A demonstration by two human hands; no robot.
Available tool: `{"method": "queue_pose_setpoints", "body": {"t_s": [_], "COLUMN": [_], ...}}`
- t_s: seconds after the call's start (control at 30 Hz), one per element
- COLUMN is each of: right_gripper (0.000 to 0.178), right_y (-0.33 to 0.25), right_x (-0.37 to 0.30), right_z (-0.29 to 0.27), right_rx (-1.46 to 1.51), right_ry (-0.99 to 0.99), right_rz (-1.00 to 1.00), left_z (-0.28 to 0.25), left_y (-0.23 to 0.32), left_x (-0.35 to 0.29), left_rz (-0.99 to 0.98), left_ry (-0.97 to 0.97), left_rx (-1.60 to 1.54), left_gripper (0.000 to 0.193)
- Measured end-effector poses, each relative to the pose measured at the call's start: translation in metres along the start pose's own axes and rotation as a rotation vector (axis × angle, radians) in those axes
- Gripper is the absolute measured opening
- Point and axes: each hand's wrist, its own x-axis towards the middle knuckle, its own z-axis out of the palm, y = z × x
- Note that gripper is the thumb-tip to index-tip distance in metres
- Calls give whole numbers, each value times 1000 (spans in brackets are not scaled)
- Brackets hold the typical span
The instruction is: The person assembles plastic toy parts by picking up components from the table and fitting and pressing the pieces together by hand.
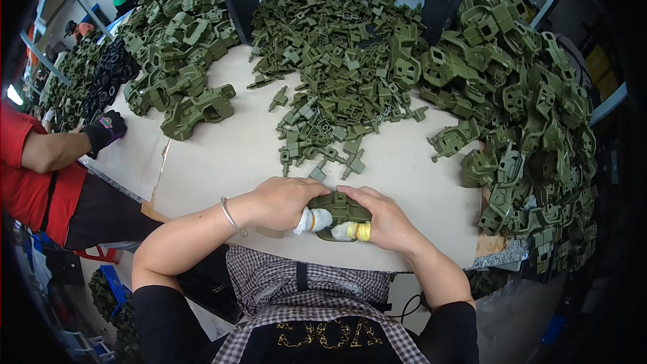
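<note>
At the near edge of the table, my left hand (pixel 283 203) and my right hand (pixel 392 221) grip one olive-green moulded plastic part (pixel 345 206) between them. Both thumbs press along its far side. White finger covers wrap some fingertips, with yellow tape on the right one; these fingers curl under the part's near side. My palms and hands hide much of its ends and underside. Just beyond it lie a few small green block-shaped pieces with pegs (pixel 353 162), at the front of a large heap of small pieces (pixel 337 81).
Larger hollow green plastic shells pile up on the right (pixel 532 114) and at the back left (pixel 182 47). A dark upright panel (pixel 236 0) stands behind the small pieces. At left, a co-worker in a red shirt (pixel 47 182) rests a gloved hand (pixel 106 129) near black wheel-like parts (pixel 113 71).
</note>
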Motion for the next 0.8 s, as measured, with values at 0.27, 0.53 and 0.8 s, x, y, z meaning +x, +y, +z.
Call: {"method": "queue_pose_setpoints", "body": {"t_s": [0.27,0.53,0.8], "right_gripper": [57,58,46], "right_y": [8,9,-50], "right_x": [11,12,33], "right_z": [-6,-31,32], "right_rx": [-49,-25,-563], "right_ry": [-89,-105,224], "right_rz": [-44,14,-512], "left_z": [2,32,80], "left_y": [-5,-60,-60], "left_x": [1,-59,-40], "left_rz": [6,181,195], "left_ry": [49,390,531], "left_rx": [-53,-395,-1022], "left_gripper": [48,62,55]}}
